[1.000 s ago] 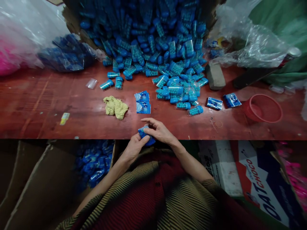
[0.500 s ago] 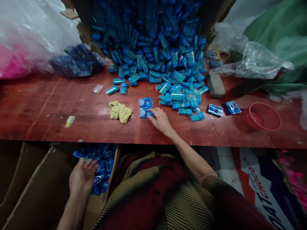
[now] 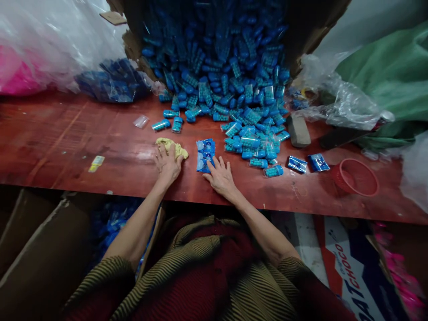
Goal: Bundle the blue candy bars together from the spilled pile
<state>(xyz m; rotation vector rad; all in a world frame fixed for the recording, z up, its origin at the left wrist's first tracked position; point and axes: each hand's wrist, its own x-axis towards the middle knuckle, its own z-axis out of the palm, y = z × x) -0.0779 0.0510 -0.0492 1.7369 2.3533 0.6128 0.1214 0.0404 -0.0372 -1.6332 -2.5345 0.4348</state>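
Note:
My left hand [image 3: 167, 166] lies open on the near part of a crumpled yellow cloth [image 3: 180, 150], fingers spread. To its right, my right hand [image 3: 221, 178] rests open, its fingertips at the edge of a flat blue printed label [image 3: 203, 165]. Another blue label [image 3: 206, 145] lies just beyond, close against the first. Several small clear bottles with blue caps and blue beads inside, such as the nearest bottle [image 3: 273, 171], lie loose to the right of the labels.
A large cardboard box [image 3: 312, 33] spills a heap of blue-capped bottles [image 3: 214, 89] onto the red table [image 3: 67, 147]. On the right are a grey block [image 3: 298, 131], two blue packets [image 3: 297, 164] [image 3: 318, 162] and a red plastic basket [image 3: 356, 178]. A bag of blue pieces [image 3: 112, 82] stands left.
My left hand has come up from the box of blue pieces below the table onto the yellow cloth. My right hand stays by the labels, its fingers more spread. The view has shifted slightly.

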